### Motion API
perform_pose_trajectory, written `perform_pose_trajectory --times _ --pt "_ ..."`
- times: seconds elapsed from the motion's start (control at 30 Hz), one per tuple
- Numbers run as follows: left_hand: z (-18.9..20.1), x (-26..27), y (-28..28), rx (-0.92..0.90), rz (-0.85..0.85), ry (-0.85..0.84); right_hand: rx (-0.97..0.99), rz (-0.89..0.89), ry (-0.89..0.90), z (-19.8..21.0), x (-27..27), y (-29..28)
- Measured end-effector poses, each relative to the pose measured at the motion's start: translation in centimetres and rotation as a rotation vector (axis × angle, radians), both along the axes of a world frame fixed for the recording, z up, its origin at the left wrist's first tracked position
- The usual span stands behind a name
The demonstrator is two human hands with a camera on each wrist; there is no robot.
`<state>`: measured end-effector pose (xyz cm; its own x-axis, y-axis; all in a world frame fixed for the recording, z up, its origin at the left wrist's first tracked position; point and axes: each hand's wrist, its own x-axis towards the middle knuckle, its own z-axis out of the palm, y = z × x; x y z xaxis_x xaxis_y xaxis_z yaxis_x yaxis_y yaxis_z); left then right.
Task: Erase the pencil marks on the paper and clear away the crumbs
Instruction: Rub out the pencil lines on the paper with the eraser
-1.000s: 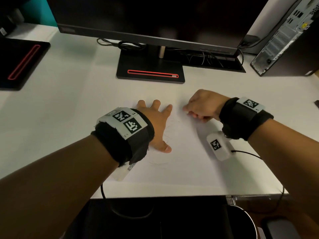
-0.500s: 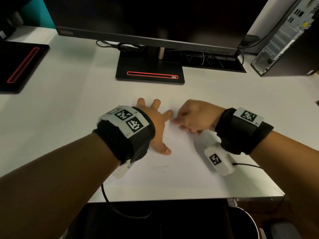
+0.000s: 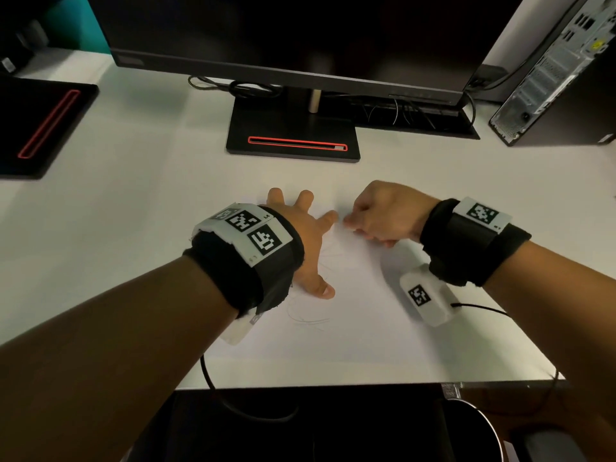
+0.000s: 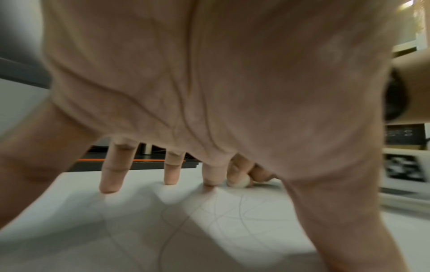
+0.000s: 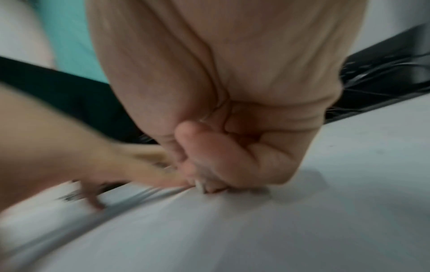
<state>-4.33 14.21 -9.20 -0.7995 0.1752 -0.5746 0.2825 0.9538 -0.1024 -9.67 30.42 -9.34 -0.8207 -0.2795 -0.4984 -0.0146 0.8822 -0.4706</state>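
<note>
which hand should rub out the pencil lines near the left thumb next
Right. The right hand already pinches the eraser on the paper, while the left hand lies spread flat, pinning the sheet. The pencil marks are probably within its reach.

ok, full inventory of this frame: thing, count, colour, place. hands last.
paper: 1, white, desk front centre, under both hands
pencil marks: several, grey, on paper near left thumb
eraser: 1, whitish, in right fingertips, on paper
desk: 1, white
monitor: 1, black, desk rear; stand base with red stripe
second base: 1, black, red stripe, far left
PC tower: 1, black/grey, rear right
cables: several, black, behind stand
left hand: fingers spread, pressing paper
right hand: curled, pinching eraser
</note>
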Motion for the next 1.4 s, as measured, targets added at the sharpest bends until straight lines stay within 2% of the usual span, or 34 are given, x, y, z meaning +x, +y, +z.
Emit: perform_pose_trajectory --times 0.07,0.23,0.37,0.5,0.63,0.77,0.9,1.03,1.17,1.2,1.33,1.4 --pt "-0.1 -0.1 -0.1 0.010 -0.002 0.000 0.018 0.095 -0.009 -0.4 0.9 -0.5" --pt "0.0 0.0 0.0 0.001 -0.008 0.003 0.019 -0.015 0.028 0.2 -0.4 0.0" --pt "-0.1 -0.1 -0.2 0.018 -0.011 -0.002 0.026 0.133 -0.031 -0.3 1.0 -1.1" --pt "0.0 0.1 -0.1 0.004 -0.014 0.009 0.026 -0.004 0.022 0.5 -0.4 -0.5" --pt "-0.1 0.0 -0.2 0.022 -0.009 -0.003 0.037 0.169 -0.027 -0.2 1.1 -1.5" --pt "-0.1 0.2 -0.1 0.008 -0.007 0.011 0.035 0.015 0.037 0.7 -0.4 -0.7" --pt "-0.2 0.1 -0.3 0.032 -0.012 0.002 0.072 0.189 0.027 -0.1 1.3 -1.6" --pt "-0.1 0.1 -0.3 0.010 -0.015 0.007 0.066 0.040 0.046 0.8 -0.1 -0.6" --pt "0.0 0.2 -0.4 0.031 -0.014 0.008 0.101 0.249 0.053 0.4 2.1 -1.9" --pt "0.0 0.2 -0.4 0.029 -0.017 0.014 0.086 0.254 0.035 0.4 2.4 -2.0" --pt "0.0 0.7 -0.3 0.033 -0.012 0.060 0.102 0.075 0.097 0.8 0.2 -0.8" --pt "-0.1 0.9 -0.4 0.054 0.008 0.063 0.115 0.137 0.106 0.5 0.7 -1.3"
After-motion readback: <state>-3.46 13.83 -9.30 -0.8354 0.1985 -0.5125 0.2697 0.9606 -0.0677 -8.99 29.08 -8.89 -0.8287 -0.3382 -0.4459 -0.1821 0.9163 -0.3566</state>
